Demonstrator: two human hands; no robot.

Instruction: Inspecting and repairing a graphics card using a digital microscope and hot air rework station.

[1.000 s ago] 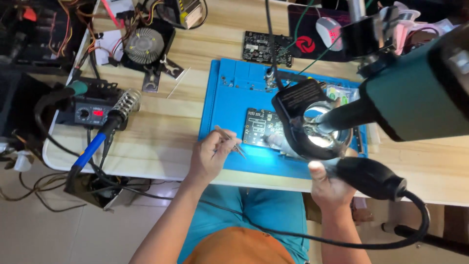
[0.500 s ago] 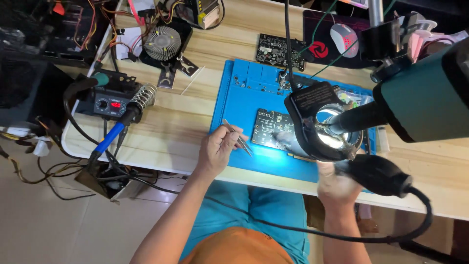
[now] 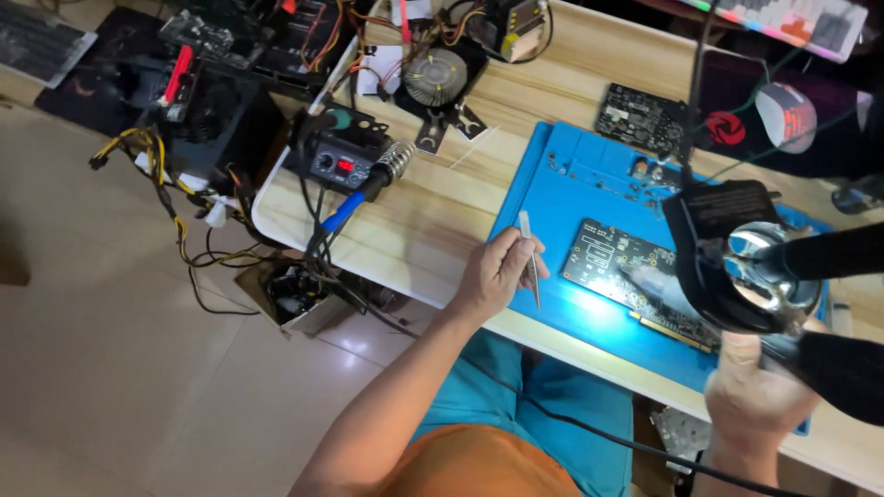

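My left hand [image 3: 494, 273] holds thin metal tweezers [image 3: 529, 253] over the left part of a blue work mat [image 3: 562, 193]. A dark circuit board [image 3: 635, 276] lies on the mat just to the right of the tweezers. My right hand [image 3: 757, 391] grips the black handle of a hot-air tool [image 3: 843, 368] at the table's near edge, its nozzle end partly hidden behind a black ring magnifier lamp [image 3: 746, 267] hanging over the board.
A soldering station [image 3: 343, 158] with a blue-handled iron [image 3: 354, 198] in its coil stand sits on the wooden table [image 3: 433, 221] at left. A fan heatsink [image 3: 435, 78], a second circuit board [image 3: 645, 115] and a mouse [image 3: 790, 115] lie farther back. Cables and computer parts [image 3: 212, 101] crowd the floor left.
The view has swung left and down, so the floor shows more. My left hand stays by the mat with the tweezers now pointing more along the mat; my right hand keeps the hot-air tool.
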